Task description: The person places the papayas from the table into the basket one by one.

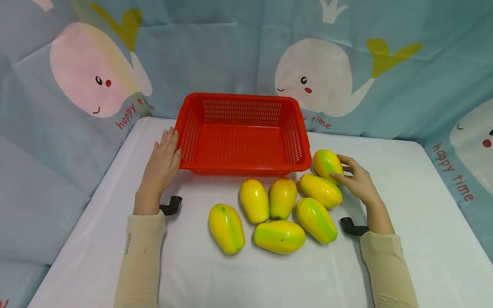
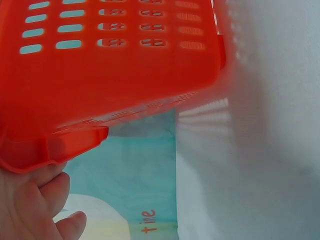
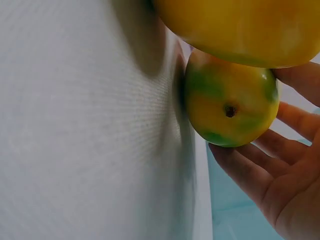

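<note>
A red plastic basket (image 1: 246, 167) with slotted walls stands at the back of the table, its inside bare. My left hand (image 1: 163, 160) rests against the basket's left rim, fingers extended; the left wrist view shows fingertips at the underside of the rim (image 2: 50, 150). To the right of the basket, my right hand (image 1: 358, 177) holds a yellow-green papaya (image 1: 325, 162) between thumb and fingers. In the right wrist view, this papaya (image 3: 230, 105) shows its dark end spot, and a nearer papaya (image 3: 250, 30) partly covers it and the thumb.
Several more papayas lie in front of the basket, among them one at the left (image 1: 226, 229), one lying sideways (image 1: 279, 236) and one beside the held papaya (image 1: 320, 191). A white cloth covers the table (image 1: 246, 282). A blue printed curtain (image 1: 231, 51) hangs behind.
</note>
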Demonstrator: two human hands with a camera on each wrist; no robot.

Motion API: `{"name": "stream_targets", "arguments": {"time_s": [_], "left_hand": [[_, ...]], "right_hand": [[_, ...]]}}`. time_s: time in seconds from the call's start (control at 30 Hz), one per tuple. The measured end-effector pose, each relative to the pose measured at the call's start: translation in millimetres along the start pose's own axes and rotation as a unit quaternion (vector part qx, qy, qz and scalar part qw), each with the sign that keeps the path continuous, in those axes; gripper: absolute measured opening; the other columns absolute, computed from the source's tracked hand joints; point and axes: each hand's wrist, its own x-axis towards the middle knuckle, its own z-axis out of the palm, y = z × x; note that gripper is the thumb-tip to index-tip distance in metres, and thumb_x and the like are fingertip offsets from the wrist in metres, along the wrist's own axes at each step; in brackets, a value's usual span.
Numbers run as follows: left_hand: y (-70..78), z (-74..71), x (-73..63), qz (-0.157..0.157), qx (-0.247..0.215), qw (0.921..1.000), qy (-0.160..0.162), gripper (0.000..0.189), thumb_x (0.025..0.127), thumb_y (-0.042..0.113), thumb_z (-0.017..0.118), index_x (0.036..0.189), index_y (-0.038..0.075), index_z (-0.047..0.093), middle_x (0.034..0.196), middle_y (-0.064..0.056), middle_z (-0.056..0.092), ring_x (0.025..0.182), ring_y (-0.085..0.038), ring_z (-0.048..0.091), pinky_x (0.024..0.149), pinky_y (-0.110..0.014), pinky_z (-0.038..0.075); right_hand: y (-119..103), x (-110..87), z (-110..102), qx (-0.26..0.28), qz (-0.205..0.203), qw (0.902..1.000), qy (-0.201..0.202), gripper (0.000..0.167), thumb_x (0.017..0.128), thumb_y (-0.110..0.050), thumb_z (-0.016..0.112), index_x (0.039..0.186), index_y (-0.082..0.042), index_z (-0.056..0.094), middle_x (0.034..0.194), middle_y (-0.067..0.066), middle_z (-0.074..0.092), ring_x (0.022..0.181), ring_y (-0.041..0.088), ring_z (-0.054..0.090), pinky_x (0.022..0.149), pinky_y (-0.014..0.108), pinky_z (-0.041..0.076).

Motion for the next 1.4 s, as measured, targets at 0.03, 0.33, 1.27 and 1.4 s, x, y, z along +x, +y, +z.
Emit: {"name": "stream_targets", "arguments": {"time_s": [0.03, 0.33, 1.27, 1.4], "left_hand": [[-0.3, 0.1, 0.1, 0.001, -0.001, 1.0, -0.001, 0.058, 0.098, 0.021, 0.037, 0.15, 0.002, 0.019, 0.156, -0.013, 0.013, 0.144, -0.026, 0.008, 0.113, -0.053, 0.008], [0.5, -0.4, 0.8, 0.001, -0.002, 1.0, 0.001, 0.059, 0.097, 0.021, 0.039, 0.15, 0.003, 0.018, 0.156, -0.013, 0.013, 0.144, -0.026, 0.008, 0.112, -0.054, 0.01], [-1.4, -0.5, 2.3, 0.003, -0.003, 1.0, -0.008, 0.059, 0.098, 0.023, 0.036, 0.149, 0.001, 0.019, 0.156, -0.012, 0.013, 0.144, -0.024, 0.006, 0.113, -0.052, 0.006], [0.3, -1.3, 2.2, 0.001, -0.001, 1.0, -0.008, 0.059, 0.098, 0.022, 0.038, 0.149, 0.001, 0.019, 0.156, -0.013, 0.014, 0.144, -0.025, 0.007, 0.113, -0.052, 0.006]], "right_hand": [[0, 0.1, 0, 0.001, 0.0, 1.0, 0.004, 0.069, 0.091, -0.033, 0.062, 0.147, -0.009, 0.03, 0.145, 0.022, 0.035, 0.124, 0.047, 0.04, 0.095, 0.065, 0.035], [-4, 0.3, -1, 0.013, 0.01, 0.9993, 0.032, 0.069, 0.09, -0.033, 0.063, 0.147, -0.009, 0.032, 0.146, 0.019, 0.037, 0.123, 0.045, 0.041, 0.094, 0.064, 0.037], [-34, -7.9, -12, 0.176, -0.086, 0.9694, 0.148, 0.054, 0.085, -0.001, 0.066, 0.136, -0.005, 0.049, 0.127, -0.002, 0.052, 0.105, 0.009, 0.052, 0.081, 0.009, 0.045], [-47, -5.8, -15, 0.197, -0.121, 0.9621, 0.144, 0.054, 0.084, 0.005, 0.066, 0.135, -0.004, 0.051, 0.124, -0.001, 0.053, 0.105, 0.011, 0.053, 0.081, 0.01, 0.047]]}}
